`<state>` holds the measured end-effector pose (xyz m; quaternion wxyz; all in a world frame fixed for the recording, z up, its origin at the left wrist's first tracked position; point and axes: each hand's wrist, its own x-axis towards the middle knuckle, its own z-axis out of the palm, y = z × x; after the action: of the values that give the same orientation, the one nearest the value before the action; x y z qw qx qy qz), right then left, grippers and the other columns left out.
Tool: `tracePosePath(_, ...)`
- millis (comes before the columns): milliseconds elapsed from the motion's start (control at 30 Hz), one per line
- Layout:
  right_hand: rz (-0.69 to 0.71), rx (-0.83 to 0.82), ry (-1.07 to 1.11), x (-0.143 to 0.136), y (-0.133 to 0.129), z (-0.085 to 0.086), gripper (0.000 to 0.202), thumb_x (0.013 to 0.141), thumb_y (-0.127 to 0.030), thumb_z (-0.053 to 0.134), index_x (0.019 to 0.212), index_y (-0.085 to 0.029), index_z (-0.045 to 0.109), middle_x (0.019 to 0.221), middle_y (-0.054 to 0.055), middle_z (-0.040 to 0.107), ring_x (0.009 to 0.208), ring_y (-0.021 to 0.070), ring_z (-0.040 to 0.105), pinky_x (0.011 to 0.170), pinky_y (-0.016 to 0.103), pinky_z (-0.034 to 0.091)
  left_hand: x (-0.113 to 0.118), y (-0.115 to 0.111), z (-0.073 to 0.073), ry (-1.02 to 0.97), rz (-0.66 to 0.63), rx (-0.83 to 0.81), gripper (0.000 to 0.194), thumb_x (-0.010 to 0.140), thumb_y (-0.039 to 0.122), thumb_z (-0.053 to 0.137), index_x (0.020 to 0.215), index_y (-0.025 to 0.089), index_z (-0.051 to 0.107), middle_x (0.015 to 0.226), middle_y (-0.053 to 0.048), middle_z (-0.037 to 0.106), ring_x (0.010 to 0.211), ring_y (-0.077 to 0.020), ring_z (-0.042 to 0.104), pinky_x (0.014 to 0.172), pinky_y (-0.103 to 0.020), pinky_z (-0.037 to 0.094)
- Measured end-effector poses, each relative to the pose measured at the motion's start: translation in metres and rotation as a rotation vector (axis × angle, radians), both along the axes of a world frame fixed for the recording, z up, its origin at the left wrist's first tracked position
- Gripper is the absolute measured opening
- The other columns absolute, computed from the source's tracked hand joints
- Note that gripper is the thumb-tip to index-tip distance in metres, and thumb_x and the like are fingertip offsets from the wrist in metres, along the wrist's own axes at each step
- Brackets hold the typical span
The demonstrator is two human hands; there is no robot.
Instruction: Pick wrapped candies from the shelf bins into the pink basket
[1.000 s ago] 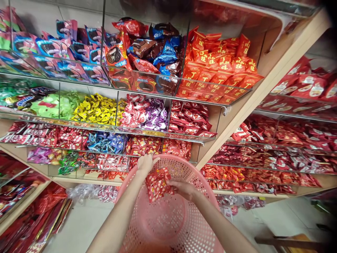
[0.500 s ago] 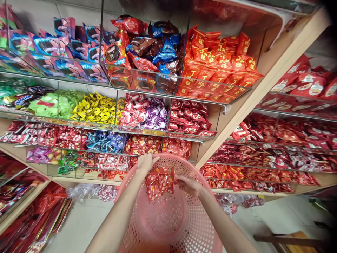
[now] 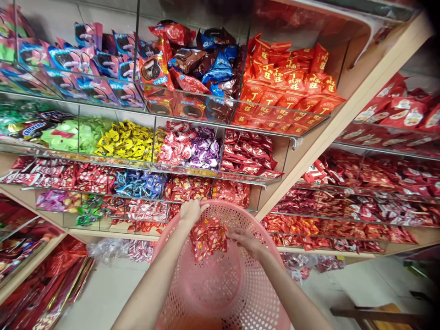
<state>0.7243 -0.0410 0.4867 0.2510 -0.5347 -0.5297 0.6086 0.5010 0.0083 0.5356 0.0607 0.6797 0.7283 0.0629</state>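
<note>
A pink perforated plastic basket (image 3: 252,293) tilts in front of me, its round bottom showing. My left hand (image 3: 190,213) is closed over its far rim at the upper left. Several red candy packets (image 3: 208,238) with round printed spots lie bunched against the inside of the far wall. Inside the basket, my right hand (image 3: 245,242) reaches in from the right with its fingers loosely apart, the fingertips beside the right edge of the packets. Whether they touch a packet is hard to tell. Similar red packets (image 3: 189,188) fill a shelf bin just beyond the rim.
Shelves with clear dividers hold yellow candies (image 3: 129,142), purple twist-wrapped candies (image 3: 206,149) and orange-red snack packs (image 3: 285,87). A slanting wooden post (image 3: 309,130) separates another rack of red packets (image 3: 374,169). Plastic bags (image 3: 112,250) lie on the tiled floor (image 3: 110,288). Something wooden (image 3: 385,314) stands at lower right.
My right hand's fingers have loosened and spread slightly at the edge of the red candy packets, and the packet nearest them has settled. My left hand stays on the rim.
</note>
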Motion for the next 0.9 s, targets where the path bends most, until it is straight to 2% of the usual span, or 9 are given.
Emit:
tracePosePath(100, 0.089, 0.354, -0.174, -0.012, 0.002, 0.002, 0.027, 0.071, -0.044, 0.062, 0.08, -0.019, 0.064, 0.079, 0.001, 0.058, 0.075, 0.0159, 0.05, 0.07, 0.027, 0.037, 0.0, 0.0, -0.001, -0.007, 0.004, -0.006, 0.065, 0.08, 0.066, 0.024, 0.102, 0.016, 0.06, 0.091, -0.014, 0.067, 0.089, -0.0268, 0.063, 0.074, -0.033, 0.045)
tracePosePath(200, 0.241, 0.7, -0.445, -0.03, 0.001, 0.009, 0.027, 0.069, -0.035, 0.066, 0.091, -0.019, 0.063, 0.093, 0.005, 0.055, 0.088, 0.0196, 0.049, 0.079, 0.031, 0.038, -0.001, 0.001, -0.002, -0.019, 0.003, 0.001, 0.067, 0.08, 0.066, 0.021, 0.102, 0.016, 0.061, 0.091, -0.014, 0.067, 0.089, -0.0272, 0.062, 0.074, -0.034, 0.045)
tracePosePath(367, 0.57, 1.006, -0.804, -0.058, -0.003, 0.018, 0.029, 0.072, -0.03, 0.066, 0.098, -0.019, 0.059, 0.102, 0.008, 0.051, 0.095, 0.0235, 0.046, 0.081, 0.035, 0.039, -0.001, 0.001, -0.004, -0.028, 0.0, 0.003, 0.068, 0.079, 0.068, 0.022, 0.102, 0.017, 0.06, 0.091, -0.015, 0.067, 0.089, -0.028, 0.062, 0.075, -0.036, 0.045)
tracePosePath(500, 0.62, 1.048, -0.932, -0.069, -0.004, 0.014, 0.024, 0.074, -0.031, 0.065, 0.094, -0.02, 0.059, 0.101, 0.009, 0.051, 0.095, 0.0243, 0.046, 0.08, 0.036, 0.04, -0.001, 0.001, -0.005, -0.02, -0.004, 0.029, 0.068, 0.078, 0.068, 0.023, 0.1, 0.016, 0.061, 0.089, -0.015, 0.068, 0.087, -0.0294, 0.063, 0.073, -0.037, 0.046)
tracePosePath(667, 0.596, 1.061, -1.004, -0.072, -0.007, 0.003, 0.019, 0.078, -0.024, 0.06, 0.096, -0.018, 0.058, 0.102, 0.009, 0.052, 0.095, 0.0237, 0.048, 0.081, 0.036, 0.04, -0.003, 0.002, -0.007, -0.032, -0.003, 0.028, 0.064, 0.081, 0.065, 0.023, 0.104, 0.018, 0.06, 0.089, -0.014, 0.068, 0.088, -0.0281, 0.063, 0.074, -0.037, 0.046)
tracePosePath(733, 0.572, 1.068, -1.002, -0.071, -0.008, 0.002, 0.022, 0.077, -0.027, 0.061, 0.097, -0.018, 0.057, 0.102, 0.009, 0.053, 0.095, 0.0237, 0.049, 0.081, 0.035, 0.04, -0.004, 0.002, -0.007, -0.04, -0.001, 0.008, 0.062, 0.081, 0.065, 0.026, 0.106, 0.018, 0.059, 0.092, -0.014, 0.067, 0.09, -0.0273, 0.062, 0.076, -0.036, 0.045)
tracePosePath(800, 0.555, 1.068, -0.94, -0.067, -0.005, 0.006, 0.03, 0.074, -0.034, 0.065, 0.098, -0.018, 0.057, 0.102, 0.008, 0.053, 0.093, 0.0234, 0.05, 0.079, 0.034, 0.041, -0.004, 0.002, -0.007, -0.044, 0.0, -0.001, 0.062, 0.081, 0.065, 0.027, 0.106, 0.019, 0.059, 0.093, -0.014, 0.067, 0.092, -0.0269, 0.062, 0.077, -0.035, 0.044)
tracePosePath(900, 0.466, 1.056, -0.764, -0.059, 0.011, 0.024, 0.033, 0.075, -0.041, 0.063, 0.098, -0.019, 0.057, 0.098, 0.007, 0.055, 0.089, 0.0204, 0.051, 0.077, 0.031, 0.042, -0.004, 0.002, -0.008, -0.042, 0.001, 0.009, 0.061, 0.081, 0.064, 0.027, 0.104, 0.018, 0.059, 0.091, -0.014, 0.067, 0.091, -0.0264, 0.062, 0.076, -0.035, 0.044)
